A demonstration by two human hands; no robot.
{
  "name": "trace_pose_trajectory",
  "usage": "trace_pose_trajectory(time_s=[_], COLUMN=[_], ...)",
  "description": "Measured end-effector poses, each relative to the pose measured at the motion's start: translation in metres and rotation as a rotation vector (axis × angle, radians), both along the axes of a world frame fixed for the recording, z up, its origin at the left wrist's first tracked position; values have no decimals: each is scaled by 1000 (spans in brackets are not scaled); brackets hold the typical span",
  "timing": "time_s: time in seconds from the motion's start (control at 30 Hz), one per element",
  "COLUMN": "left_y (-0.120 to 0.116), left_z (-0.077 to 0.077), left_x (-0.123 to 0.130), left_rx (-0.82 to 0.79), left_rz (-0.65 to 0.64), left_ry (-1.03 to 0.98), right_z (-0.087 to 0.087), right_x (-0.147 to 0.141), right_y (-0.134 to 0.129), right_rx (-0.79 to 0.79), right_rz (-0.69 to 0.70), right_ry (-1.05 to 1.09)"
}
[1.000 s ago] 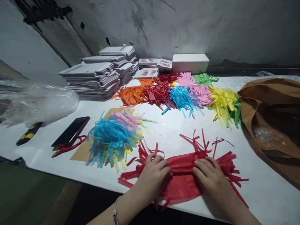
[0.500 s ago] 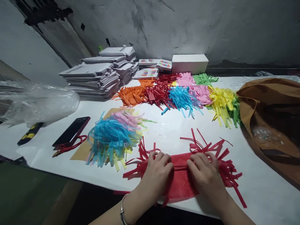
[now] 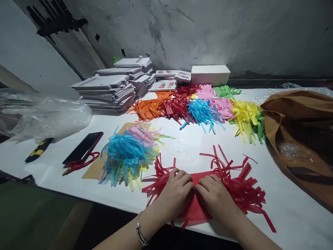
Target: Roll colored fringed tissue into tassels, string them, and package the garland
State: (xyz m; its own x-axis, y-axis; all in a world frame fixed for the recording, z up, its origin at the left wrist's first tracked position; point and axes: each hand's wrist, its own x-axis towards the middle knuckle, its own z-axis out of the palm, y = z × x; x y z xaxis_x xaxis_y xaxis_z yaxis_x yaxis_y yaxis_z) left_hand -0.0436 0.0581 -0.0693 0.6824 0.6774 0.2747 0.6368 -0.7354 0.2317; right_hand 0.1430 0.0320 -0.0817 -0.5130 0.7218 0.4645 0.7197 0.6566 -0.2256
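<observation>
Red tissue paper [image 3: 196,211] with fringed ends lies on the white table near its front edge. Both hands press on its plain middle part, fingers curled and close together. My left hand [image 3: 177,189] grips the paper beside the left fringe. Just across from it, my right hand [image 3: 215,191] pinches the paper, with the right fringe [image 3: 247,187] spread out beyond it. The fingertips of both hands are partly hidden from above. To the left lies a bundle of blue, pink and yellow tissue fringe [image 3: 127,147] on a brown sheet [image 3: 90,172].
Colourful fringe bundles [image 3: 203,111] line the back of the table. Behind them are stacked white packets [image 3: 104,90], small printed boxes [image 3: 163,85] and a white box [image 3: 210,75]. A phone [image 3: 83,147], a black-yellow cutter [image 3: 39,150] and clear plastic [image 3: 59,113] lie left; a brown bag [image 3: 275,135] stands right.
My right hand has slid left along the red tissue paper, close to my left hand. More of the right fringe now shows. The view has shifted slightly.
</observation>
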Motion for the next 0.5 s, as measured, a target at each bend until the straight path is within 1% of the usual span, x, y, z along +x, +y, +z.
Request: trace_pose_trajectory(time_s=[0.07, 0.17, 0.27, 0.33, 0.4, 0.5], left_y=[0, -1, -2, -4, -5, -5], left_z=[-2, -3, -4, -4, -1, 9], left_x=[-3, -7, -9, -8, -3, 7], left_rx=[-16, -17, 4, -6, -42, -106], left_rz=[-27, -56, -26, 13, 61, 158], left_ry=[-3, -14, -55, -70, -44, 79], right_z=[1, 1, -1, -3, -4, -3], right_x=[5, 21, 38, 44, 43, 34], right_y=[-2, -7, -17, -23, -26, -24], right_rx=[-3, -10, 21, 27, -9, -71], right_rz=[4, 5, -29, -90, -177, -310], right_ry=[1, -12, 6, 39, 48, 12])
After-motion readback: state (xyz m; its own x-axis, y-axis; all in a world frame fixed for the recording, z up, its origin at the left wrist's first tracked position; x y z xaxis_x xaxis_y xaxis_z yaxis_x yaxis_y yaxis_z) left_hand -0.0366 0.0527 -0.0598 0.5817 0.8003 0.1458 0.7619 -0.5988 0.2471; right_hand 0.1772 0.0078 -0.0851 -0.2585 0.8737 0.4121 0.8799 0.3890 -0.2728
